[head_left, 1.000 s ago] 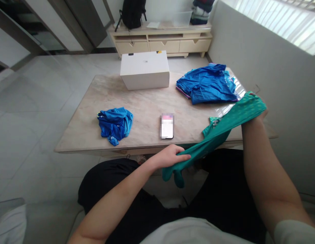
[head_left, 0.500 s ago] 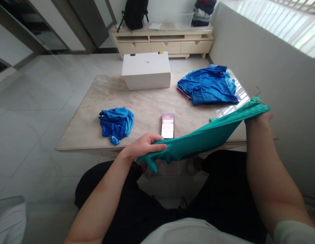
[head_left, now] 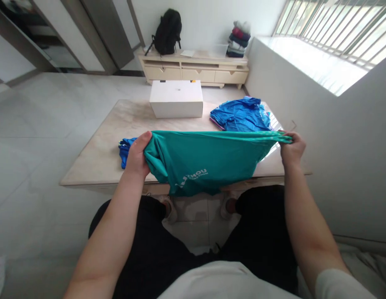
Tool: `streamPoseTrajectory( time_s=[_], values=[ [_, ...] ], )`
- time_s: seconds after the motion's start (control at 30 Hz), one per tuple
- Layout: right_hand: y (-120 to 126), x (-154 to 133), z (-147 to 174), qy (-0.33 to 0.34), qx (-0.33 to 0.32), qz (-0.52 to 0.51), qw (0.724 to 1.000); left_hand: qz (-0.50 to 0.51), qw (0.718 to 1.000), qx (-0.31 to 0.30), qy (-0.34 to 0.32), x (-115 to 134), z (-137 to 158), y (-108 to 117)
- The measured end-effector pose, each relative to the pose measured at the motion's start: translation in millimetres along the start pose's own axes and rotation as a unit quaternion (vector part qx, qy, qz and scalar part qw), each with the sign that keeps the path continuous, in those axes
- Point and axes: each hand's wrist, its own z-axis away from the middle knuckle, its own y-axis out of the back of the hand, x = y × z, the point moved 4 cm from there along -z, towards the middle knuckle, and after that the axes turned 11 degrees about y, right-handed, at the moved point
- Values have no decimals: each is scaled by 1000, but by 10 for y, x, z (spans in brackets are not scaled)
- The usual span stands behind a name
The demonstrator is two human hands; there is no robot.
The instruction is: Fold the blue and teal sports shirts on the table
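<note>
Head view:
- L hand (head_left: 139,154): clamped on the L end of a teal-green, thin-fabric garment w/ white printed lettering (head_left: 211,153); thumb at upper edge.
- R hand (head_left: 293,147): clamped on the opp. end; fabric bunched narrow at the fingers.
- Garment pos.: held up btwn both hands, in front of the table's near edge; upper edge approx. straight, lower edge hanging loose. Folds gathered nr L hand; lettering partly lost in creases.
- Support surface: beige, marble-look rectangular table (head_left: 96,162), partly hidden behind the garment.
- Crumpled blue cloth garment (head_left: 126,151): on table, just beside L hand in view, partly covered by it.
- Pile of bright-blue garments (head_left: 242,114): on table, far R; its near edge meets the teal fabric in view only.
- White rectangular box (head_left: 177,99): on table, far side, L of pile, not touching it.
- Background: low cream cabinet w/ drawers (head_left: 197,75); black backpack (head_left: 169,31) on its L end, multicolour stack of folded clothes (head_left: 238,42) on its R end.
</note>
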Motion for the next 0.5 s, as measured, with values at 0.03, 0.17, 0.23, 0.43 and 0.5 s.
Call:
streamPoseTrajectory(
  time_s=[0.03, 0.17, 0.23, 0.43, 0.5],
  values=[
    [75, -29, 62, 2, -21, 26, 999, -10, 1000, 12, -14, 40, -18, 19],
    [552, -156, 144, -21, -31, 82, 996, -172, 981, 16, -91, 382, 8, 96],
    [811, -235, 66, -52, -51, 69, 995, -304, 939, 17, -161, 647, 85, 100],
    [1267, -599, -240, -96, -74, 45, 992, -563, 785, 2, -257, 1175, 315, -45],
    [1292, -719, -262, -80, -96, 41, 991, -590, 766, -2, -254, 1208, 353, -73]
  ],
)
